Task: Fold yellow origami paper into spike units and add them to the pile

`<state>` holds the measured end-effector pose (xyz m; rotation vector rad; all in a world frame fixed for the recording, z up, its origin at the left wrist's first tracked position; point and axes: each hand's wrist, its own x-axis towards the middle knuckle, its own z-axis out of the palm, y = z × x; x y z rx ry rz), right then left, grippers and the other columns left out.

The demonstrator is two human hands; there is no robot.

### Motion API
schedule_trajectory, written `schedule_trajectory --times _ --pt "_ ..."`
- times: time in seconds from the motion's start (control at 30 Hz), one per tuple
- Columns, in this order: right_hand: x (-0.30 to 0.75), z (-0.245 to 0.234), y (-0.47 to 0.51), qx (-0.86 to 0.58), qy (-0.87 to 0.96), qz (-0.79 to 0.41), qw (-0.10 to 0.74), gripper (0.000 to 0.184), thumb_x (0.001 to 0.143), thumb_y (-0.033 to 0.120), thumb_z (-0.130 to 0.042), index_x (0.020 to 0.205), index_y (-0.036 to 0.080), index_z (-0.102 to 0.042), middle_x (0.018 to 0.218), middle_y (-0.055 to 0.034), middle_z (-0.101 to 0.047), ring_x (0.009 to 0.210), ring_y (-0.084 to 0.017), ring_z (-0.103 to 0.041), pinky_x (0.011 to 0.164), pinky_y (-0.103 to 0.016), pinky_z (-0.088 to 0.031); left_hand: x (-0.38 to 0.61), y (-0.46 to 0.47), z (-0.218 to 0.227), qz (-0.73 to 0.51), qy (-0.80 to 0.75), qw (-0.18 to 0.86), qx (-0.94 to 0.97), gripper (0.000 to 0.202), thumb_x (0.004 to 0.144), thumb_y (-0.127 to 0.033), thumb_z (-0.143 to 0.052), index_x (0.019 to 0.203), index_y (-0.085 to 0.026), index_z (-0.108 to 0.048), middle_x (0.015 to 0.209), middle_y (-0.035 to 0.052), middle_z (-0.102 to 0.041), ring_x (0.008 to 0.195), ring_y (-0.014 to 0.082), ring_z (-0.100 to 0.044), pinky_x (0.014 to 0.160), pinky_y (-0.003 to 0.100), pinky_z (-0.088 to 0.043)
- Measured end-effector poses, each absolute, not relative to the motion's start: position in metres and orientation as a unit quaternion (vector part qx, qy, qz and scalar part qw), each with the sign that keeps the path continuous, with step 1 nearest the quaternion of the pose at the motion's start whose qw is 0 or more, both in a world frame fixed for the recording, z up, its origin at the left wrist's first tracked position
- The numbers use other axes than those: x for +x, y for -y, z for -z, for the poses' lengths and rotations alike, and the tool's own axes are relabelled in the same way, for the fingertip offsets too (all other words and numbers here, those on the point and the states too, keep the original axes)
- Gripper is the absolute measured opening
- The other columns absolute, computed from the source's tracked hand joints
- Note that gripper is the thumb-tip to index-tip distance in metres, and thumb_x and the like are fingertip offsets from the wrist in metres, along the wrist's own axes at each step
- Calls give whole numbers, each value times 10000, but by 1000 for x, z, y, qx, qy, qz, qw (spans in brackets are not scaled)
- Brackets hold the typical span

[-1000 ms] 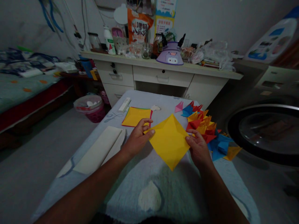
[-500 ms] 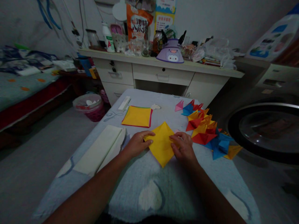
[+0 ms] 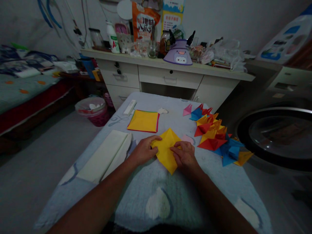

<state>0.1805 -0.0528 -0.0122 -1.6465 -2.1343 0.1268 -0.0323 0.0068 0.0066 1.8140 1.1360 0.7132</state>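
A yellow sheet of origami paper (image 3: 165, 144), turned like a diamond, lies over the cloth-covered table between my hands. My left hand (image 3: 146, 149) pinches its left corner, thumb below and fingers above. With thumb and fingertips, my right hand (image 3: 184, 156) grips the right part of the sheet and covers that corner. Just beyond is a stack of square origami paper (image 3: 143, 121), yellow on top with red edges showing. To the right stand several folded paper cranes (image 3: 213, 144) in red, orange, blue and pink.
A folded whitish cloth or paper (image 3: 104, 157) lies left on the table (image 3: 136, 201). A small white box (image 3: 130, 107) sits at the far left corner. Beyond stands a white cabinet (image 3: 168, 76), with a washing machine (image 3: 278, 139) at right and a lined bin (image 3: 94, 112) at left.
My right hand has moved left and inward, bringing the sheet's right corner toward its middle. My left hand stays at the left corner.
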Motion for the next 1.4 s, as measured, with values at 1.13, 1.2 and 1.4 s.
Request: schedule_trajectory --times 1.13,1.2,1.4 --pt "172 2 55 -574 794 -109 168 422 823 204 -575 1242 237 -597 1297 -35 -608 1159 -267 -432 1016 -459 -232 -33 -2 -9 -279 -406 135 860 160 879 -153 -492 933 -178 -641 879 41 -676 818 164 -646 755 267 -506" --pt "172 0 56 -574 794 -113 167 421 824 202 -567 1242 235 -596 1295 -40 -611 1157 -267 -439 1013 -462 -234 -33 -1 -11 -264 -410 125 864 176 893 -167 -480 956 -176 -644 875 45 -658 818 171 -636 750 276 -500" --pt "172 0 56 -572 795 -109 171 411 818 196 -577 1227 226 -605 1286 -50 -618 1158 -263 -454 1016 -468 -227 -36 -1 -10 -254 -407 116 869 332 873 -142 -477 1173 -184 -613 923 50 -618 825 175 -619 734 285 -501"
